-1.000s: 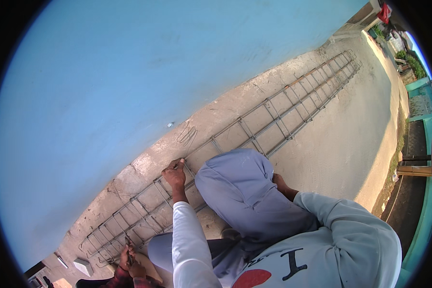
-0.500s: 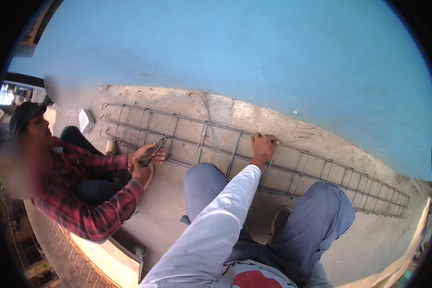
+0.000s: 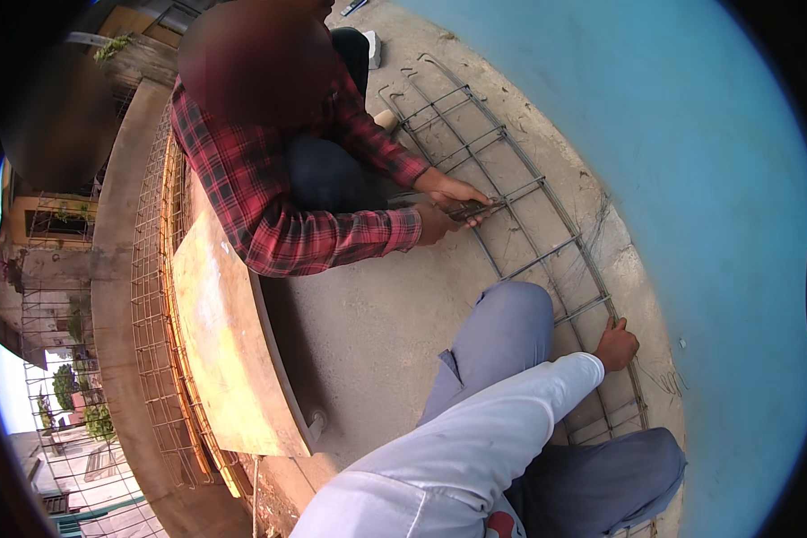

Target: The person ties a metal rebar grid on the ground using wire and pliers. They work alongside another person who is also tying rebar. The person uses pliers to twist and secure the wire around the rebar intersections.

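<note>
A long steel rebar cage (image 3: 526, 188), made of bars with crosswise stirrups, lies on the concrete floor along the blue wall. Closed around its wall-side bar is my left hand (image 3: 617, 345), between my two knees and the wall. My right hand is out of view. On my left, a co-worker in a red and black plaid shirt (image 3: 332, 238) crouches at the same cage. The co-worker's hands (image 3: 448, 208) hold dark pincers (image 3: 468, 212), whose tip is at a crossing of the bars. Thin tie wires (image 3: 668, 383) lie by the wall beside my hand.
The blue wall (image 3: 690, 161) rises close along the right. Behind the co-worker stand a pale wooden board (image 3: 224, 332) and upright wire mesh (image 3: 157, 332). A white block (image 3: 373, 49) sits near the cage's far end.
My view has swung left and tilted, bringing the co-worker closer to the middle. The co-worker leans further over the cage with the pincers. My left hand stays on the bar.
</note>
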Action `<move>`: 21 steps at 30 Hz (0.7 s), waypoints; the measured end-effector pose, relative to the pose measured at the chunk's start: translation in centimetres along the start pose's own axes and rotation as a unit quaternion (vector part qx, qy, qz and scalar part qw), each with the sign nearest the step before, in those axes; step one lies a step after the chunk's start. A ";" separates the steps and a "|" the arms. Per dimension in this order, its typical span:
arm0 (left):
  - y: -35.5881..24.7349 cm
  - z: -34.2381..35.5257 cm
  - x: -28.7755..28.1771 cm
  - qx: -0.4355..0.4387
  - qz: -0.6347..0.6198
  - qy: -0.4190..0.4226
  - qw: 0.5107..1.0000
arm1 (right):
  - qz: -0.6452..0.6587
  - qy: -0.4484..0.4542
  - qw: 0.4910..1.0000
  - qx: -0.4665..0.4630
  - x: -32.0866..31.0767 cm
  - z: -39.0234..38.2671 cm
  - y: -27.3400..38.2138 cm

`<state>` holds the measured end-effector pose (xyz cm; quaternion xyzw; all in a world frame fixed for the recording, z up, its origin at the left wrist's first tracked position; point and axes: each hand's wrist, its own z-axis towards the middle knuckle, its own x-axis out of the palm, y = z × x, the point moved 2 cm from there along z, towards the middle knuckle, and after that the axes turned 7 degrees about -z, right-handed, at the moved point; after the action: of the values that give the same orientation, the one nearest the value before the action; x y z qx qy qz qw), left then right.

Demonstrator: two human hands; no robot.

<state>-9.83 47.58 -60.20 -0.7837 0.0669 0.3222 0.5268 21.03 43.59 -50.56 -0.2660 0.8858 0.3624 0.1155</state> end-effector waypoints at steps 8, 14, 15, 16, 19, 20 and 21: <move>-0.1 0.2 -1.3 -0.009 0.015 0.004 1.000 | 0.074 0.003 0.996 -0.045 -1.6 0.7 4.8; 0.8 0.1 -0.9 -0.028 0.002 0.019 0.999 | 0.150 0.005 0.983 -0.107 -4.5 0.7 8.9; 1.2 0.1 -1.0 -0.029 -0.009 0.017 0.999 | 0.156 0.011 0.981 -0.117 -4.4 1.0 9.7; 1.4 0.2 -1.1 -0.023 -0.007 0.016 1.000 | 0.162 0.015 0.978 -0.127 -4.4 1.3 10.4; 0.5 0.7 -0.8 -0.012 0.006 0.029 0.999 | 0.149 0.024 0.978 -0.141 -5.1 2.6 11.6; 0.4 0.9 -0.6 -0.009 0.019 0.028 0.999 | 0.127 0.030 0.980 -0.149 -5.3 3.0 11.7; 0.5 1.1 -0.5 -0.005 0.033 0.025 0.999 | 0.085 0.037 0.982 -0.163 -5.5 3.4 11.7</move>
<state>-10.89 48.18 -60.52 -0.7914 0.1041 0.3200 0.5103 19.12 55.04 -44.03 -0.2179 0.8380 0.5002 0.0064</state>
